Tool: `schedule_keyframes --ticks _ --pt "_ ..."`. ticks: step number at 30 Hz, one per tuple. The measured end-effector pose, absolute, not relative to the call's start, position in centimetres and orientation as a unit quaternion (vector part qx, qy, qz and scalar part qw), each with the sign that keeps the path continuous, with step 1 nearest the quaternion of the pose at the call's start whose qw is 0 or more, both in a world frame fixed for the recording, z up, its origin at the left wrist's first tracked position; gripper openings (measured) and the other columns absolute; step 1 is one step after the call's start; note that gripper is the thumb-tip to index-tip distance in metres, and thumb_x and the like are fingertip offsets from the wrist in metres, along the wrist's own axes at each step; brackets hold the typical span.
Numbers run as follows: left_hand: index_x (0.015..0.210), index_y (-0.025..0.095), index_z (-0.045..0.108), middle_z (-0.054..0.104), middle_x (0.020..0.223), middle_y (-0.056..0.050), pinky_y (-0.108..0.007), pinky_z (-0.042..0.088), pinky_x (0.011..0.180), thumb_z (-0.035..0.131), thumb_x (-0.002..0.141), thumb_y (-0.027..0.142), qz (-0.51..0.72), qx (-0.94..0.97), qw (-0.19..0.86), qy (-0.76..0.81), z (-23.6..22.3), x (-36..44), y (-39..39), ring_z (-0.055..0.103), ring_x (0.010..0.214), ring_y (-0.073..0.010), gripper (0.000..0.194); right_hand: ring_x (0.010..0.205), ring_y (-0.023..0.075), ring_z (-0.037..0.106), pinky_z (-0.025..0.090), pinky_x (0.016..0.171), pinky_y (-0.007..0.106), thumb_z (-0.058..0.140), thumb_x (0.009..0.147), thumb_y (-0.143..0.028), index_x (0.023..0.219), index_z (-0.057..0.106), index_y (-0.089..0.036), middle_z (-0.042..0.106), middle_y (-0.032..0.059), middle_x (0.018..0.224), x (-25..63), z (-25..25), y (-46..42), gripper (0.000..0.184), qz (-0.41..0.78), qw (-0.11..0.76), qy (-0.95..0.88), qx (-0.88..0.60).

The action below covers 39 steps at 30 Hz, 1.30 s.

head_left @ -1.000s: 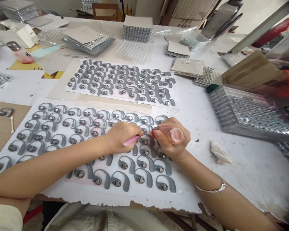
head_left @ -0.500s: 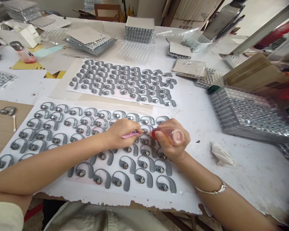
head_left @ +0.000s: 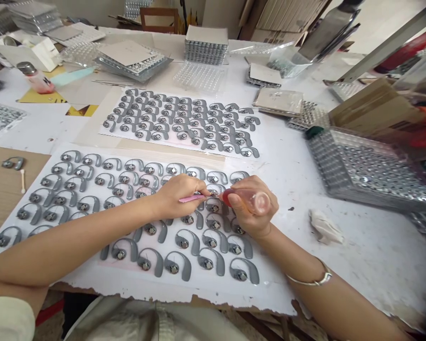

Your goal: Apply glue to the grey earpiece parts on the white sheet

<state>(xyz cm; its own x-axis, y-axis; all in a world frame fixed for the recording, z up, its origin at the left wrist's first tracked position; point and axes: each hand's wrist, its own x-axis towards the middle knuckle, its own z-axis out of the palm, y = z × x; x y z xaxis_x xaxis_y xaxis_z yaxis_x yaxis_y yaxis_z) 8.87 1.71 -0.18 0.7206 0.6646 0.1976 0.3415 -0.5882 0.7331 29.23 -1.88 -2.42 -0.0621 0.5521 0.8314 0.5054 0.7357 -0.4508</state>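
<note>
My left hand (head_left: 184, 193) is closed in a pinch around pink tweezers (head_left: 191, 198), tips pointing right. Wrapped in the fingers of my right hand (head_left: 253, 213) is a squeeze bottle (head_left: 248, 199) of orange-red liquid, tilted with its nozzle toward the tweezer tips. Both tools meet over one grey ear-hook earphone part (head_left: 215, 191), largely hidden by my fingers. Around it, rows of similar ear-hook parts (head_left: 208, 264) lie on a white sheet (head_left: 128, 279), each with a round metallic piece at one end. My left forearm hides some of them.
A second sheet of ear-hook parts (head_left: 182, 118) lies farther back. Stacked clear trays (head_left: 372, 166) and a crumpled tissue (head_left: 324, 226) are at right. On cardboard (head_left: 7, 189) at left rest one ear-hook part and a cotton swab (head_left: 22, 181). A capped bottle (head_left: 37, 78) stands back left.
Almost nothing differs. My right hand has shifted very slightly left, and the view has drifted a little; both hands keep their grips at the same ear-hook part.
</note>
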Motion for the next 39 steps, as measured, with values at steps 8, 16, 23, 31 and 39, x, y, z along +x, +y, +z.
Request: schedule_keyframes --ticks 8,16,23,31,39 --pt "0.083 0.015 0.069 0.072 0.078 -0.003 -0.023 0.051 0.065 0.061 0.081 0.013 0.239 0.855 0.355 0.291 -0.4 9.0 1.6 0.068 0.071 -0.0153 0.008 0.06 0.0142 0.056 0.048 0.054 0.031 0.067 0.077 -0.016 0.076 0.062 -0.021 0.063 0.0012 0.068 29.2 -2.6 -2.1 0.007 0.026 0.579 -0.729 -0.365" --pt "0.081 0.015 0.072 0.073 0.077 -0.002 -0.02 0.049 0.059 0.064 0.078 0.012 0.239 0.814 0.405 0.341 0.1 9.2 1.5 0.066 0.066 -0.0128 0.009 0.052 0.0137 0.057 0.044 0.045 0.029 0.061 0.085 -0.029 0.066 0.061 -0.02 0.058 -0.0009 0.054 29.6 0.7 -1.8 0.021 0.118 0.694 -0.594 -0.389" --pt "0.083 0.013 0.072 0.074 0.076 -0.003 -0.018 0.053 0.055 0.064 0.08 0.017 0.328 0.74 0.422 0.408 -0.2 8.9 -0.5 0.068 0.065 -0.0124 0.009 0.036 0.0142 0.055 0.031 0.026 0.028 0.06 0.086 -0.036 0.059 0.055 -0.021 0.053 -0.0023 0.048 30.6 2.6 -3.1 0.032 0.195 0.732 -0.499 -0.421" --pt "0.092 0.009 0.064 0.074 0.093 -0.011 -0.021 0.057 0.052 0.045 0.083 0.005 0.291 0.943 0.058 0.151 -1.3 8.0 -3.8 0.071 0.07 -0.0145 0.021 0.057 0.0139 0.058 0.049 0.055 0.032 0.066 0.082 -0.033 0.071 0.061 -0.02 0.061 -0.0007 0.061 29.6 0.1 -4.2 0.018 0.113 0.678 -0.581 -0.435" --pt "0.087 0.01 0.061 0.073 0.091 -0.009 -0.023 0.051 0.041 0.044 0.084 0.006 0.24 0.957 -0.023 0.159 -1.3 8.4 -4.0 0.064 0.053 -0.013 0.018 0.063 0.0143 0.058 0.049 0.059 0.032 0.066 0.08 -0.023 0.069 0.061 -0.02 0.061 0.0011 0.07 29.1 -1.1 -4.6 0.013 0.095 0.607 -0.66 -0.432"
